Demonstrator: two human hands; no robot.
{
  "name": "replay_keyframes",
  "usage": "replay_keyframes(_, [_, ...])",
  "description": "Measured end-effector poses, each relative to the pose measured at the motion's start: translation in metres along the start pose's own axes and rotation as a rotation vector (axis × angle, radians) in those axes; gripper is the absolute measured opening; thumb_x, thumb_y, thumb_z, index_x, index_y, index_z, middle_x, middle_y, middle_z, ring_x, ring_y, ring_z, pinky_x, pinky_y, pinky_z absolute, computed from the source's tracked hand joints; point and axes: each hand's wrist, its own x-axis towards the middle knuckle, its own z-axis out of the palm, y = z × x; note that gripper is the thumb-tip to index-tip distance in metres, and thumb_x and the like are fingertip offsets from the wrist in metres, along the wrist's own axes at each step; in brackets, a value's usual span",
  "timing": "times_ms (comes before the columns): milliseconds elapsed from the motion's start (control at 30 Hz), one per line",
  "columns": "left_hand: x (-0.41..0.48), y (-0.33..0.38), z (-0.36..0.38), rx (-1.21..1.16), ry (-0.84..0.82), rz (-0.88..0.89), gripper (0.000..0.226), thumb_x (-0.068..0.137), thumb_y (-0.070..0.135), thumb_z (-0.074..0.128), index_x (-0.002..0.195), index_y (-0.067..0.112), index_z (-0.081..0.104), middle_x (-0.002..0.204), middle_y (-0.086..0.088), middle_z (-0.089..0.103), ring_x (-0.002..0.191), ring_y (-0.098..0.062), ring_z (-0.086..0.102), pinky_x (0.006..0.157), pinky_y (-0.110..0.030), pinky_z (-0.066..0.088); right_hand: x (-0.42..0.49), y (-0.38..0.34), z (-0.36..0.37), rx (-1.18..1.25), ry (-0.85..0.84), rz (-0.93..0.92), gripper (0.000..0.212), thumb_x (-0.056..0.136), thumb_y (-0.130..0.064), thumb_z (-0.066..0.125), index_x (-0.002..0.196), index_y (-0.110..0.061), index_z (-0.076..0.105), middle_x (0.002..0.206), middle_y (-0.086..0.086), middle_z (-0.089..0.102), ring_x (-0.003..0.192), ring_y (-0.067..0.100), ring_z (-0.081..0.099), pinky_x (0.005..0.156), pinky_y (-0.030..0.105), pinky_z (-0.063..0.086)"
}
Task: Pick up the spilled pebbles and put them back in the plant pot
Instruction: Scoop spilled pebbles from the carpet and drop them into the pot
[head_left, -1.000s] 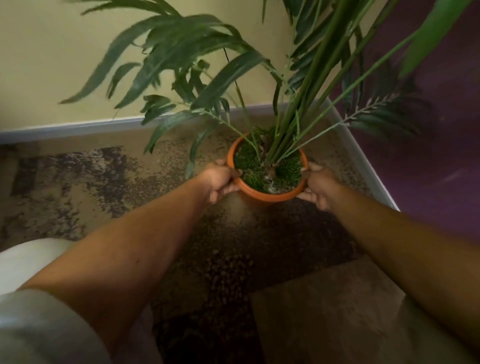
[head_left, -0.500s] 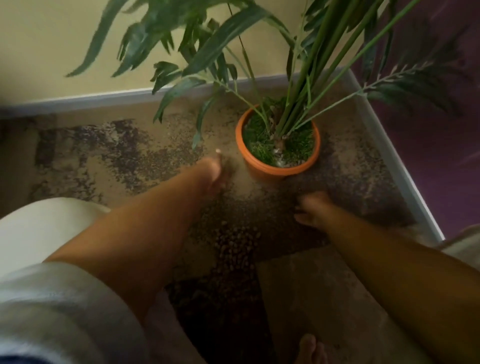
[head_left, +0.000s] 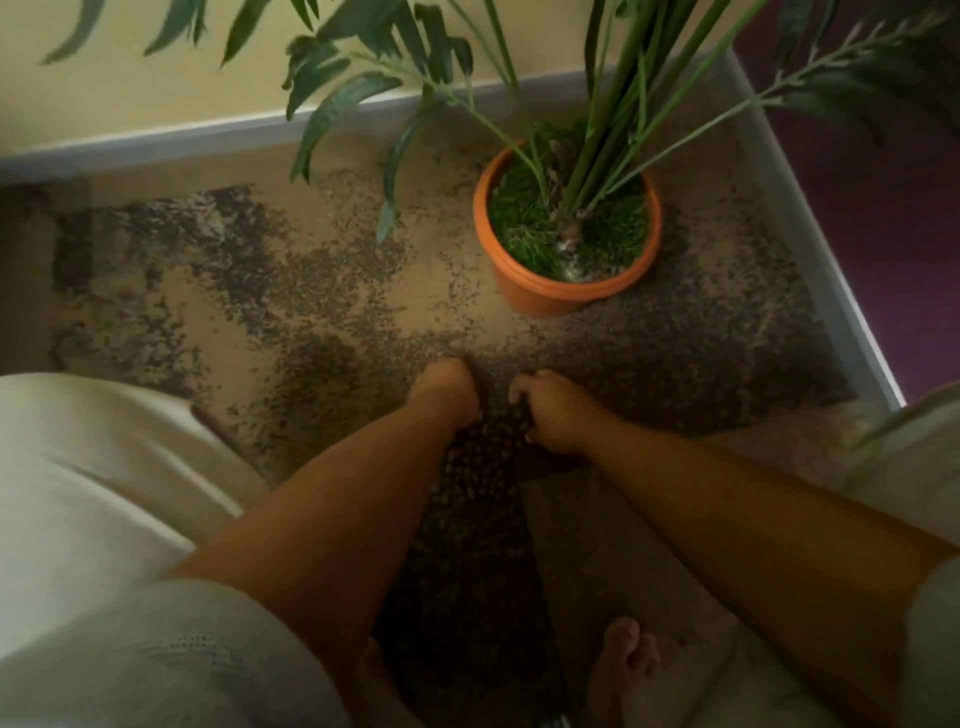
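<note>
Pebbles heaped on carpet, centre, just near of pot. L hand at heap's far end, fingers hidden, can't tell grip; R hand curled onto heap, hold unclear

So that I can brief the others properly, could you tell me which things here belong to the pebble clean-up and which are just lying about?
Part of the job: pebbles; pot; left hand and right hand, both down at the pebbles.

Just there: rug; plant; skirting board; foot.
</note>
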Motion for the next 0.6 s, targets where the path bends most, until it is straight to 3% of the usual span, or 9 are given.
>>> replay_keyframes(133, [0.000,-0.002,-0.005,0.036,0.022,0.048,0.043,0.077,0.034,0.077,0.110,0.007,0.068,0.112,-0.012,0.068,0.103,-0.028,0.065,0.074,-0.032,0.051,0.002,-0.005,0.002,-0.112,-0.019,-0.025,0.033,0.086,-0.004,0.067,0.114,-0.016,0.057,0.140,0.020,0.039,0.119,0.039,0.052,0.092,0.041,0.050])
replay_keyframes(267, [-0.001,-0.005,-0.008,-0.010,0.065,0.095,0.034,0.084,0.026,0.071,0.113,0.009,0.068,0.117,-0.011,0.068,0.108,-0.026,0.064,0.091,-0.034,0.054,0.001,-0.010,0.001,-0.134,-0.015,-0.009,0.025,0.085,-0.001,0.063,0.105,-0.016,0.061,0.128,0.012,0.044,0.108,0.036,0.054,0.088,0.044,0.051])
replay_keyframes(400, [0.002,-0.007,-0.005,0.036,0.075,0.142,0.031,0.081,0.016,0.074,0.109,0.005,0.068,0.111,-0.015,0.068,0.102,-0.031,0.066,0.086,-0.038,0.056,0.000,-0.016,0.000,-0.181,0.024,-0.008,0.023,0.085,0.002,0.059,0.100,-0.015,0.063,0.111,0.010,0.047,0.103,0.036,0.056,0.088,0.045,0.052])
replay_keyframes(467, [0.002,-0.006,-0.004,0.043,0.120,0.162,0.022,0.085,0.007,0.066,0.107,0.005,0.069,0.110,-0.016,0.067,0.101,-0.033,0.064,0.084,-0.040,0.054,-0.001,-0.020,-0.001,-0.198,0.041,-0.006,0.022,0.084,0.002,0.059,0.099,-0.013,0.063,0.111,0.012,0.051,0.100,0.037,0.058,0.087,0.045,0.053])
replay_keyframes(600, [0.002,-0.007,-0.003,0.026,0.161,0.194,0.025,0.088,0.003,0.054,0.108,0.005,0.069,0.112,-0.018,0.066,0.103,-0.035,0.064,0.085,-0.041,0.053,-0.003,-0.025,-0.004,-0.194,0.064,0.011,0.021,0.083,0.002,0.058,0.097,-0.013,0.062,0.112,0.014,0.054,0.097,0.037,0.059,0.084,0.045,0.055])
